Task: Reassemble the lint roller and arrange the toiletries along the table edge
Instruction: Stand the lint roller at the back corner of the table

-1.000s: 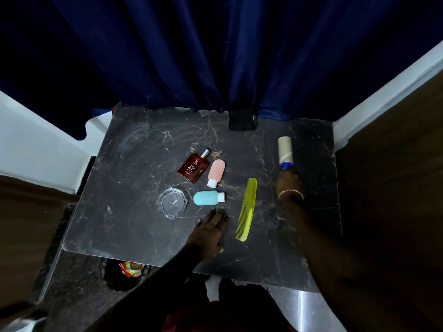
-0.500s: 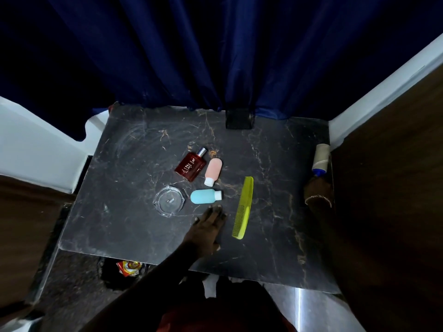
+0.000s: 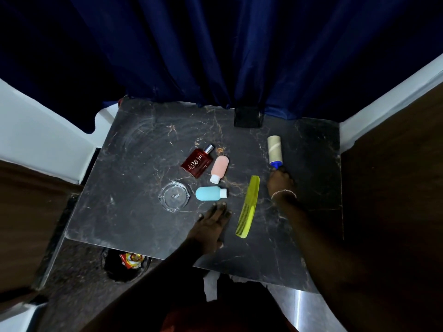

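Trouble, if it comes, comes from the right hand [image 3: 280,185]: it is wrapped around the blue handle of the lint roller [image 3: 274,152], and the pale roll juts away from the person, lying low over the counter [image 3: 124,212] on its right-hand side, whether touching it or just clear I cannot tell. Swing that roll carelessly towards the middle and it could clip the yellow comb [image 3: 248,207] lying just beside the wrist, or the sticky sheet could grab the stone and tug the roll off its spindle. The left hand [image 3: 212,224] lies flat and open on the counter, fingers spread, holding nothing, its fingertips just short of the blue bottle [image 3: 209,193]; a nudge there and that round bottle could roll into the glass ashtray [image 3: 174,196] beside it. The pink bottle [image 3: 219,168] and the red perfume bottle [image 3: 197,161] cluster close behind, all in the middle, none yet along an edge. Underfoot of it all is dark marble with pale veins, slick-looking, so cylinders will wander. Dim room, deep blue curtain [image 3: 215,49] behind, a small black object [image 3: 248,117] at the far edge.
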`<state>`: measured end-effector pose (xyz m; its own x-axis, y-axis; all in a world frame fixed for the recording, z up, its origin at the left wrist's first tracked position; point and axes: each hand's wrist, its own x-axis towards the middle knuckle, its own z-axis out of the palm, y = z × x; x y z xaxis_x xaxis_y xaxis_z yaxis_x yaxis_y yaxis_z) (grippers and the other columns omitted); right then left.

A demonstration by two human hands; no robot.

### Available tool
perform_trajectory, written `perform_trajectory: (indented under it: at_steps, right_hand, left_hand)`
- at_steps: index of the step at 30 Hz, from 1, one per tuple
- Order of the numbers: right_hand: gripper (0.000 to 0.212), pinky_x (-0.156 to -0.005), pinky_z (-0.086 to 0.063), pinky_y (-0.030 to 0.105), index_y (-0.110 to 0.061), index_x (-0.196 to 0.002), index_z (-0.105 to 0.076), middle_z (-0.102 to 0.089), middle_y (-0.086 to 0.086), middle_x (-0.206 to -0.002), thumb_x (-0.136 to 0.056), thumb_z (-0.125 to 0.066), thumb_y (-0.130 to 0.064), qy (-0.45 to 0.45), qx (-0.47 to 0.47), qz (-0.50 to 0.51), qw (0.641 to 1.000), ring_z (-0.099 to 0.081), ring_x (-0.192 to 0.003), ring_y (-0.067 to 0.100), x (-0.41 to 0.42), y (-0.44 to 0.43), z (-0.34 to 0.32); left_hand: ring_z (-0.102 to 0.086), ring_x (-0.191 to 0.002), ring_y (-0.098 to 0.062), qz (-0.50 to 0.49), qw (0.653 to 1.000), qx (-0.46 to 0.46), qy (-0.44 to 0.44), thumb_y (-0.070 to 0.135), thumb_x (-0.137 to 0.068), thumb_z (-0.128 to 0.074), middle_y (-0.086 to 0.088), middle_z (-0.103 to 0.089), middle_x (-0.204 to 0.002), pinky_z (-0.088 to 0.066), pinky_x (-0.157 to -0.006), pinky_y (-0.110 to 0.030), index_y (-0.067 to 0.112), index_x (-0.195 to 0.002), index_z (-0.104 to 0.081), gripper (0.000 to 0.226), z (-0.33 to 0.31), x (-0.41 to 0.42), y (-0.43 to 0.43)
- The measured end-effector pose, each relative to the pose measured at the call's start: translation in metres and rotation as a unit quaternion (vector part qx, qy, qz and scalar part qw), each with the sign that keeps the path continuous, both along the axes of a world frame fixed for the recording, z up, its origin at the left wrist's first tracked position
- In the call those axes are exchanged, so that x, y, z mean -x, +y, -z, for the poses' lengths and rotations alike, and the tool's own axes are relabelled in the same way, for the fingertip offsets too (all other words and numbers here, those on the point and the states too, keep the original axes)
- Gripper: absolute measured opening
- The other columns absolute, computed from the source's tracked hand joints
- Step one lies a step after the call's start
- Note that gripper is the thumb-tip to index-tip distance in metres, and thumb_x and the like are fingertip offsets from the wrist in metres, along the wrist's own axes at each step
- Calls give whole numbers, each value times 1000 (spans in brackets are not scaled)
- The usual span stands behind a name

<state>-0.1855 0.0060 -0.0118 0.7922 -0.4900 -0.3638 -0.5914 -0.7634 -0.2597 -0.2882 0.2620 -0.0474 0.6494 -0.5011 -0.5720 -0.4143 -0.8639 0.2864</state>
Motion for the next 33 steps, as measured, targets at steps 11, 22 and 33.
perform_trajectory:
  at_steps: [11,22,33]
  right_hand:
    - [40,-94,-52,45,-4,-122,-54,-67,24,-120,-105,-33,-33,15,-20,-82,996,-65,-113,40,-4,29,-10]
    - [41,-91,-49,42,-5,-131,-52,-67,26,-115,-105,-35,-32,-84,-23,-111,990,-64,-106,43,61,56,-38]
    - [36,-63,-42,30,-24,-109,-61,-67,10,-74,-97,-41,-51,-167,-70,-157,971,-66,-77,37,120,106,-85]
  left_hand:
    - [9,-161,-30,15,1000,2,-13,44,-89,-64,-1,14,-173,-22,-124,-60,26,-165,-4,99,-6,3,2]
    - [-42,-146,-24,24,987,109,-116,46,-103,-41,-5,-31,-165,-42,-115,-35,19,-158,-34,61,-51,-3,38]
    - [-16,-159,-35,62,938,136,-312,28,-89,-70,-9,-14,-171,-32,-122,-54,27,-159,-23,84,-137,-70,50]
